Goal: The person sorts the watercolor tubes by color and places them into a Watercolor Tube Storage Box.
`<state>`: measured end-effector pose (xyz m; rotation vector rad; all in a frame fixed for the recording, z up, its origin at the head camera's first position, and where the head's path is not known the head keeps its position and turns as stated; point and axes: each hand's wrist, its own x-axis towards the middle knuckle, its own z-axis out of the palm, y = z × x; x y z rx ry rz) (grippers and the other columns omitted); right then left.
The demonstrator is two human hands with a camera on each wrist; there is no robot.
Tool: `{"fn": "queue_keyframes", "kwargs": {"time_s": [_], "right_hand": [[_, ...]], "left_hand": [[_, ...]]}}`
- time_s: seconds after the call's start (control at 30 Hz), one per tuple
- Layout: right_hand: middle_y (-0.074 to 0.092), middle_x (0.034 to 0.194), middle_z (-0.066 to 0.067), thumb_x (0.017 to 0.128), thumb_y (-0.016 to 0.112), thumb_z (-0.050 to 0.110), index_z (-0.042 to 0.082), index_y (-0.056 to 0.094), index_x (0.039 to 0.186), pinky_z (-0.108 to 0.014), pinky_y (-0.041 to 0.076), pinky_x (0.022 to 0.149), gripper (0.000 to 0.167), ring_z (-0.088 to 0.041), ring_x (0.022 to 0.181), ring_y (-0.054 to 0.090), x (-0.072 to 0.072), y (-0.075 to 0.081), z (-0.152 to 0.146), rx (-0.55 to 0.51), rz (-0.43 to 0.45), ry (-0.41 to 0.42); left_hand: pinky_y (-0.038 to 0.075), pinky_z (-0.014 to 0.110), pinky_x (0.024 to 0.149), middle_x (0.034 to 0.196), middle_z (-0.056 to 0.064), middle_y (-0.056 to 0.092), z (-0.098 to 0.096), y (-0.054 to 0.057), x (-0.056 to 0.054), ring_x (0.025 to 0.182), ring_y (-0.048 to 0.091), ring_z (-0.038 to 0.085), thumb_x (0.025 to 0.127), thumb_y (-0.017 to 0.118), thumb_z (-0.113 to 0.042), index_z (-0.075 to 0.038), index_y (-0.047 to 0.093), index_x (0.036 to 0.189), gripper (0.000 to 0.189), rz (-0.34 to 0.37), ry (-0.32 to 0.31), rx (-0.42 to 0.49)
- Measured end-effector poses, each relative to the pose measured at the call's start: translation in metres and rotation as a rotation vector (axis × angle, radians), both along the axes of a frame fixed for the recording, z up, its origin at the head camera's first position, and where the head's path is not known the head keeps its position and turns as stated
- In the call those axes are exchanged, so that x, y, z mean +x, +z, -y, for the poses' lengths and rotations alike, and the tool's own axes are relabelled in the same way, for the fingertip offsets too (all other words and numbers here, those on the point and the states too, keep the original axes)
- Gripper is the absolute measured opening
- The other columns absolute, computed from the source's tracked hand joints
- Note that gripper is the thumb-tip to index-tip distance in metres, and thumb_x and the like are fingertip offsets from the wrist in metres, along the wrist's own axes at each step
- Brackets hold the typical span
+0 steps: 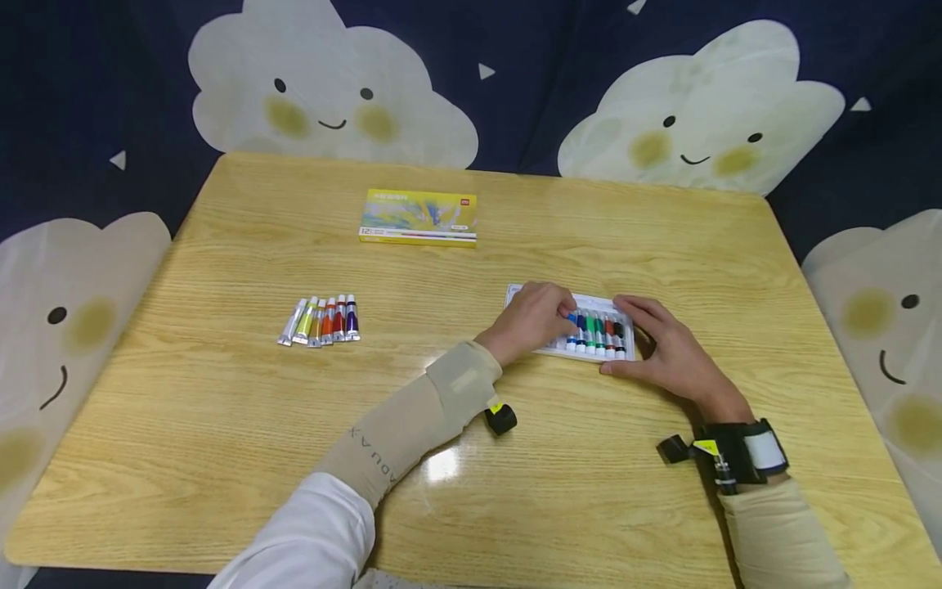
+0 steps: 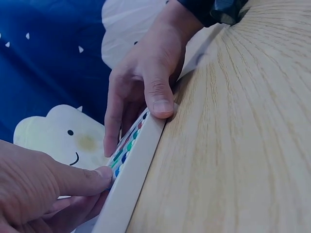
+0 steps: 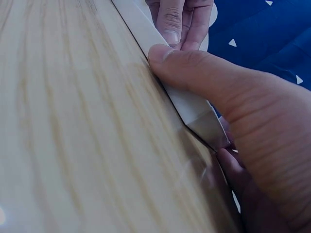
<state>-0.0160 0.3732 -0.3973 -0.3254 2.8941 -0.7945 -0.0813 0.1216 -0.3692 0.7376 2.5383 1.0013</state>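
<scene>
A shallow white tray [image 1: 598,303] lies on the table, with a row of small paint tubes [image 1: 599,327] in its right part: blue, green, reddish-brown and black. My left hand [image 1: 524,321] reaches over the tray's left part and hides it. Its thumb and fingers pinch a blue paint tube [image 1: 571,321] at the left end of the row. Around the tray's right end, my right hand [image 1: 675,358] grips with the thumb on the near edge and the fingers at the far side. In the right wrist view, that thumb presses the tray's side wall [image 3: 187,104].
Several paint tubes [image 1: 324,320], from white and yellow through orange and red to violet, lie side by side on the table's left part. A yellow paint box [image 1: 418,218] lies farther back. Behind the wooden table [image 1: 221,458] hangs a dark blue cloth with clouds [image 1: 331,90].
</scene>
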Motion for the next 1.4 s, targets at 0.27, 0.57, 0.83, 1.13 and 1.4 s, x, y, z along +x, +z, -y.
{"fn": "queue_keyframes", "kwargs": {"time_s": [0.27,0.57,0.83,1.13,1.4], "right_hand": [[0.034,0.166,-0.011,0.076,0.091,0.047,0.020,0.036,0.162,-0.066,0.034,0.114,0.106,-0.042,0.150,0.036,0.000,0.000,0.000,-0.004,0.007,-0.007],[0.035,0.166,-0.011,0.076,0.091,0.047,0.020,0.036,0.162,-0.066,0.033,0.115,0.106,-0.042,0.151,0.036,-0.002,0.001,0.002,-0.009,0.006,-0.002],[0.035,0.165,-0.011,0.075,0.091,0.048,0.019,0.037,0.161,-0.067,0.033,0.115,0.106,-0.041,0.150,0.036,-0.001,0.002,0.002,0.003,0.009,-0.007],[0.034,0.166,-0.010,0.075,0.091,0.049,0.021,0.036,0.162,-0.068,0.032,0.115,0.107,-0.041,0.150,0.035,0.000,0.002,0.000,0.001,0.025,-0.011],[0.034,0.165,-0.011,0.074,0.091,0.049,0.021,0.036,0.162,-0.068,0.032,0.115,0.107,-0.043,0.151,0.035,0.000,0.002,0.000,-0.003,0.012,-0.002]], "left_hand": [[0.050,0.024,0.085,0.103,0.000,0.074,0.001,0.001,-0.001,0.095,0.061,0.012,0.093,0.078,-0.024,-0.009,0.075,0.121,0.032,0.018,-0.009,0.011],[0.053,0.025,0.092,0.109,0.002,0.076,0.011,0.007,-0.007,0.100,0.067,0.011,0.095,0.076,-0.019,-0.009,0.074,0.124,0.031,0.049,-0.027,0.050],[0.051,0.026,0.091,0.104,0.000,0.076,0.022,0.014,-0.013,0.094,0.065,0.011,0.097,0.073,-0.023,-0.010,0.076,0.121,0.027,0.006,-0.018,0.061],[0.053,0.027,0.090,0.109,0.002,0.076,0.040,0.021,-0.019,0.098,0.065,0.013,0.099,0.072,-0.025,-0.010,0.075,0.123,0.029,0.006,0.022,0.041],[0.054,0.030,0.087,0.106,0.006,0.076,0.070,0.017,-0.026,0.095,0.066,0.017,0.097,0.073,-0.020,-0.005,0.076,0.118,0.026,-0.051,0.082,0.067]]}}
